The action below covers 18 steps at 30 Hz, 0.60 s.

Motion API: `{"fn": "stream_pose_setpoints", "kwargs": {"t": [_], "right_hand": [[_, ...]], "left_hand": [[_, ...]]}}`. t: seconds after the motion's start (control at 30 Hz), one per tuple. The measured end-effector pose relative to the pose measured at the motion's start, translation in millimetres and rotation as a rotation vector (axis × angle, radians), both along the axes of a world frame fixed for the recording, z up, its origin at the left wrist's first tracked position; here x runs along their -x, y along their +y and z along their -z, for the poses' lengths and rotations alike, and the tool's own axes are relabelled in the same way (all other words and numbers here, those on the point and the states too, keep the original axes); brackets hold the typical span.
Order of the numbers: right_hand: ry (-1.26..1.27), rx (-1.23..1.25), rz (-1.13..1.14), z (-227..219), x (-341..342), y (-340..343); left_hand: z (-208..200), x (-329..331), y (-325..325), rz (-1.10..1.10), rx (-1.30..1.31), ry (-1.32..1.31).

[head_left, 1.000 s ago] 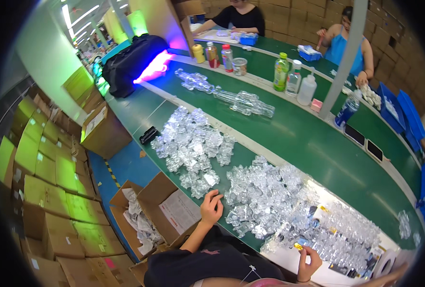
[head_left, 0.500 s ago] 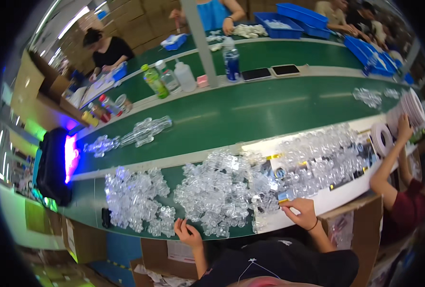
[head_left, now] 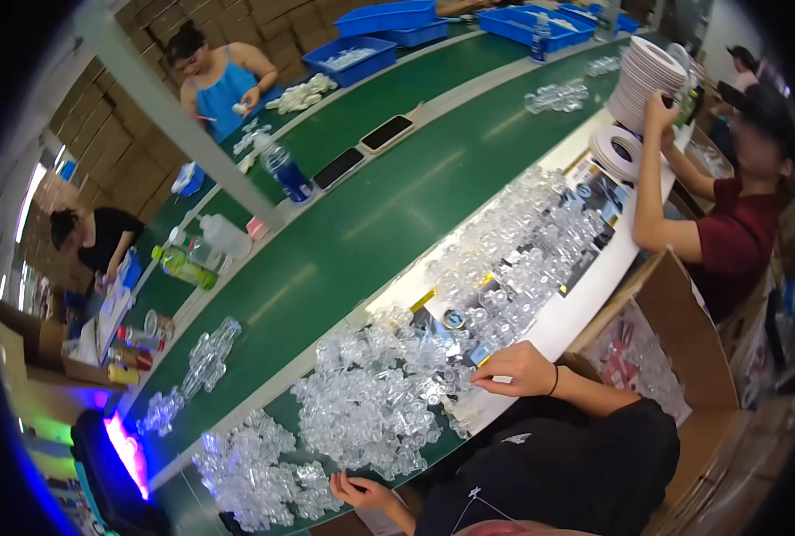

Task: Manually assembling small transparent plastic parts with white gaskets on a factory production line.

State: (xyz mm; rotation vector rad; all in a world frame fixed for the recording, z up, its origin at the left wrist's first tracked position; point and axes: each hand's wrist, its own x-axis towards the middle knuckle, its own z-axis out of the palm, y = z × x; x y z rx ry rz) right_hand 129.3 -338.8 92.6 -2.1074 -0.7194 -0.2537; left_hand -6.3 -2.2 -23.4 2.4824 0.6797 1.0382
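Our left hand (head_left: 361, 491) half-open, apparently empty, beside clear plastic pieces (head_left: 361, 402) heaped on worktop (head_left: 174, 502); right hand (head_left: 515, 369) nearly pinched, hold unclear. We judge pieces light, stiff, slippery: pinch edges.

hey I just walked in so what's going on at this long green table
The wearer's right hand is at the right end of the larger heap of clear plastic pieces; whether it grips one is unclear. The left hand, loosely curled, is beside the smaller heap. To the right, a co-worker in dark red has an arm out to a stack of white rings.
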Motion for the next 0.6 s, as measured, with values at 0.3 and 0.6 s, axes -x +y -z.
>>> {"fn": "stream_pose_setpoints", "kwargs": {"t": [0.3,0.6], "right_hand": [[-0.024,0.03,-0.033,3.3,2.6,-0.4],[-0.025,0.028,-0.038,2.0,1.3,0.3]], "left_hand": [[4.6,-0.6,6.7,0.011,-0.076,0.01],[7.4,-0.1,8.4,0.011,-0.07,0.012]]}}
